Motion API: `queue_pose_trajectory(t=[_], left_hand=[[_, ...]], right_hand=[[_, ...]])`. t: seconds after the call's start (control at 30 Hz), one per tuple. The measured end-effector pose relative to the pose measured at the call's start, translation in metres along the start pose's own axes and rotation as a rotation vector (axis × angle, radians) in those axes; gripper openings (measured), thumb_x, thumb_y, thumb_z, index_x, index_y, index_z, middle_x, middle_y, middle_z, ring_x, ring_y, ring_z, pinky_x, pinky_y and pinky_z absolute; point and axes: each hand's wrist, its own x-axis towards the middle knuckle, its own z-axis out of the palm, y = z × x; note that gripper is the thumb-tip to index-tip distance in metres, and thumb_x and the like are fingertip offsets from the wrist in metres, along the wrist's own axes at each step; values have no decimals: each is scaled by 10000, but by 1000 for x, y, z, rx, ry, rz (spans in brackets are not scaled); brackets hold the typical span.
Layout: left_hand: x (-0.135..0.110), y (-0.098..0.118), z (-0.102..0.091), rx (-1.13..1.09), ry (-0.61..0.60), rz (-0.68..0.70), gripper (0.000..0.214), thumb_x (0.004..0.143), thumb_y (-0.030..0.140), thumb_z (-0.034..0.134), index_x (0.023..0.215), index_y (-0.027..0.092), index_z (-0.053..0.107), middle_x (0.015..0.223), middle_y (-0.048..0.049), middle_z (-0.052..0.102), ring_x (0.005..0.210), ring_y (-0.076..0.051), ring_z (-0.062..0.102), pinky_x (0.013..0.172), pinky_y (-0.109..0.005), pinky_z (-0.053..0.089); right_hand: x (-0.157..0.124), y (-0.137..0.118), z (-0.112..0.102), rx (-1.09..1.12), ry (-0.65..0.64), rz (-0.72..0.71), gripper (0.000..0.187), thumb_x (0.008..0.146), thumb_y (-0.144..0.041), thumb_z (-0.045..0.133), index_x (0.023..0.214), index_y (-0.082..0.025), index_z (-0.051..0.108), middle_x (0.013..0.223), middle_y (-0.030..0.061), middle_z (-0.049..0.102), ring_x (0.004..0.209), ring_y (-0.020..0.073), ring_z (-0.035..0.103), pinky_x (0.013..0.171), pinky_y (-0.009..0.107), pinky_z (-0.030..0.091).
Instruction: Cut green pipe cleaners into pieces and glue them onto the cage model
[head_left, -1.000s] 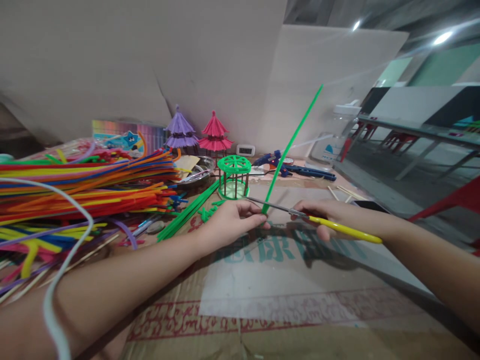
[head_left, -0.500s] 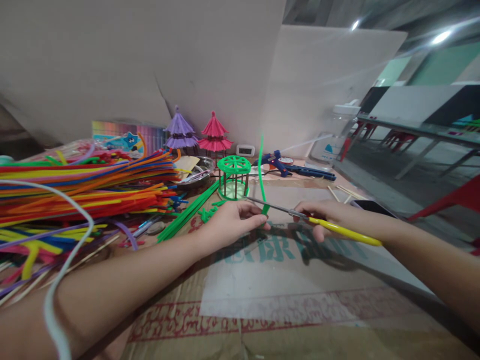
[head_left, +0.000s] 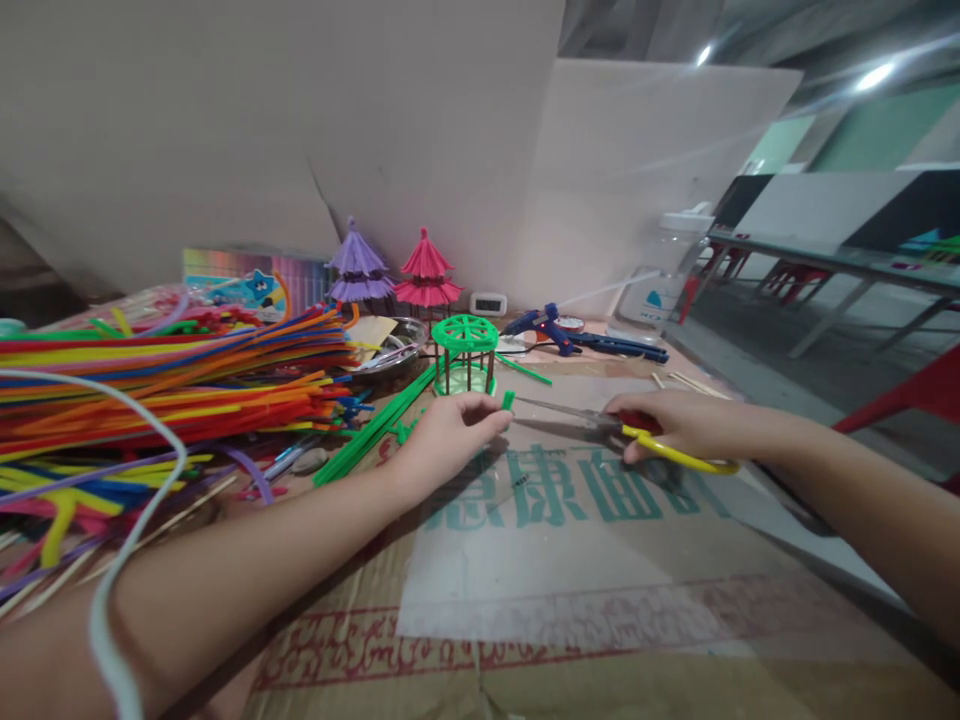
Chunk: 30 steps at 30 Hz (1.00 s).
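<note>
My left hand pinches a short green pipe cleaner piece between thumb and fingers. In my right hand is a pair of scissors with yellow handles, its blades pointing left toward that piece. Just behind my left hand stands a small round green frame on brown posts. A longer cut green pipe cleaner lies on the table to the right of this frame. A bundle of green pipe cleaners rests left of my left hand.
Piles of coloured pipe cleaners cover the left side, with a white cord in front. A purple and a pink pagoda stand behind. A glue gun and a bottle are at the back right.
The upright green pipe cleaner has been cut; its long part now lies beside the frame, and a short stub stays in my left hand. The scissors have moved slightly right.
</note>
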Motion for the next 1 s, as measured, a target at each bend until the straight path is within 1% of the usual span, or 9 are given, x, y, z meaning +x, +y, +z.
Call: queue_pose_trajectory(t=[0.1,0.27,0.37,0.43,0.53,0.73,0.8,0.87,1.0], left_hand=[[1,-1,0,-22,-9,-7,220,806,366,629,790,148,648,737,-14,675,679,-146,633,659,-258,469],[1,-1,1,-50,-33,-16,214,807,358,635,787,145,642,745,-20,688,706,-153,652,686,-264,485],[1,-2,1,-85,-57,-27,193,815,325,633,790,134,647,776,-38,707,716,-146,657,708,-268,498],[1,-4,3,-151,-82,-41,184,823,315,631,804,132,635,795,-50,716,723,-143,664,717,-275,511],[3,-7,4,-225,-103,-47,189,827,323,641,827,136,618,817,-61,723,742,-144,676,718,-277,521],[2,-3,3,-237,-99,-64,162,824,294,646,824,138,604,810,-58,721,705,-137,676,707,-272,522],[0,-1,2,-187,-104,-54,162,827,298,637,805,139,613,792,-53,719,698,-137,668,698,-269,514],[-2,0,1,-88,-97,-24,189,824,324,635,780,140,635,775,-49,717,697,-143,656,690,-268,500],[-1,-3,-1,107,-36,43,224,817,368,627,784,152,677,778,-34,715,722,-163,638,683,-270,468]], right_hand=[[2,1,9,-47,15,18,430,776,-476,631,1151,-266,636,1050,63,698,890,256,633,708,330,454],[-4,-7,5,-130,29,-88,438,845,-414,546,1253,-269,611,1201,109,631,1035,278,606,859,380,451],[-6,-19,-3,-164,58,-79,374,855,-452,539,1148,-258,668,1100,103,665,961,268,619,801,367,458],[-2,-29,-6,-200,142,-38,336,888,-451,481,1031,-235,695,1002,94,692,873,247,626,732,343,449],[16,-45,-7,-238,258,-12,300,900,-398,456,956,-228,697,944,85,713,815,234,628,675,319,422],[83,-56,-5,-267,276,141,311,857,-375,530,1069,-209,687,976,112,732,847,260,654,676,306,409],[103,-54,-1,-262,270,148,330,832,-388,575,1083,-199,676,985,116,732,816,244,655,655,293,404],[117,-53,4,-256,265,145,278,821,-366,590,1001,-180,690,943,125,733,761,232,649,619,288,390],[122,-53,9,-232,283,129,151,801,-271,572,848,-172,676,851,115,721,679,212,619,574,287,354]])
